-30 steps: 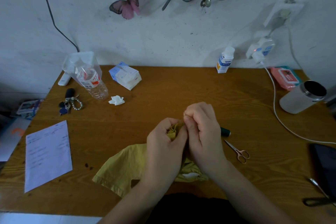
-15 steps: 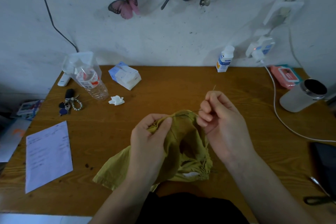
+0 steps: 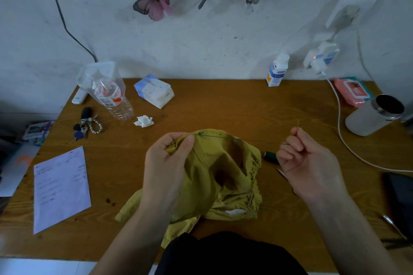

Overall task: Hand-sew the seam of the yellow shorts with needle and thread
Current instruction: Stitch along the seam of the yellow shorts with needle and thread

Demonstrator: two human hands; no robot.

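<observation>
Yellow shorts [image 3: 214, 176] bunched at the table's [image 3: 223, 107] near edge, one corner over the lap. Left hand [image 3: 166, 167] pinches the gathered seam and lifts it, probably to brace the stitch. Right hand [image 3: 310, 163], fingers curled, pinches the needle [image 3: 298, 124] tip-up, well out to the side, likely to tension the dark thread [image 3: 245, 139]. Green spool [image 3: 269, 156] just beyond the shorts. Tissue pack [image 3: 154, 91] near the wall.

1. Shorts [image 3: 212, 174]: mustard yellow and crumpled, at the counter's 6 o'clock edge. The left grip [image 3: 169, 158] pinches the top hem and holds it raised, and small dark stitches run along that hem.
2. Needle [image 3: 298, 124]: thin and upright, with its tip toward 12 o'clock. It is pinched in the right grip [image 3: 310, 163], at 3 o'clock from the shorts.
3. Thread [image 3: 257, 140]: dark and taut, running from the hem stitches toward 3 o'clock to the right grip.
4. Spool [image 3: 269, 156]: dark green, lying on the counter just beside the shorts at 3 o'clock.
</observation>
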